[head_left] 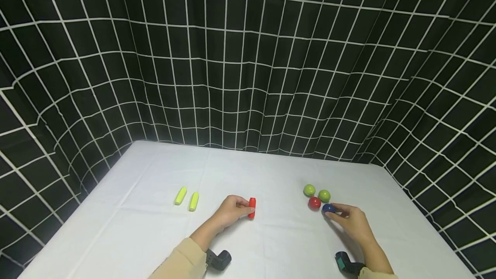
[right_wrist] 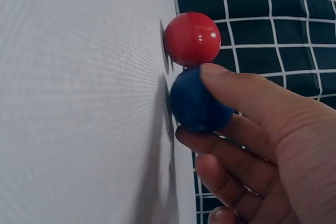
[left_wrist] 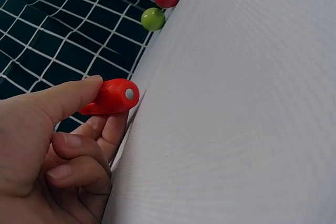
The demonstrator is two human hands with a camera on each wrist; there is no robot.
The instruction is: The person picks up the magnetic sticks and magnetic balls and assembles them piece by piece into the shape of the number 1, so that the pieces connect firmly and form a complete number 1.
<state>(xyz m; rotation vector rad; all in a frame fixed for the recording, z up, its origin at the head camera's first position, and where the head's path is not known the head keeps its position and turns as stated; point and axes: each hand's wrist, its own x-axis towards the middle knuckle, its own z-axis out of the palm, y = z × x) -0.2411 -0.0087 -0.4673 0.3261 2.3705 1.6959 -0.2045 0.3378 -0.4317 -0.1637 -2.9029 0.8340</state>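
My left hand (head_left: 230, 213) pinches a red marker-like stick (head_left: 252, 202) between thumb and fingers near the middle of the table; in the left wrist view the left hand (left_wrist: 58, 145) holds the red stick (left_wrist: 118, 96), its end with a pale dot showing. On the right, my right hand (head_left: 353, 224) grips a blue ball (head_left: 328, 209) at the table surface. The right wrist view shows the right hand (right_wrist: 268, 140) with thumb and fingers round the blue ball (right_wrist: 197, 100), close beside a red ball (right_wrist: 192, 39).
Two yellow sticks (head_left: 180, 196) (head_left: 193, 201) lie left of my left hand. Two green balls (head_left: 309, 190) (head_left: 324, 196) and the red ball (head_left: 314, 203) sit close together beside the blue one. A dark gridded curtain (head_left: 232, 55) stands behind the white table (head_left: 155, 171).
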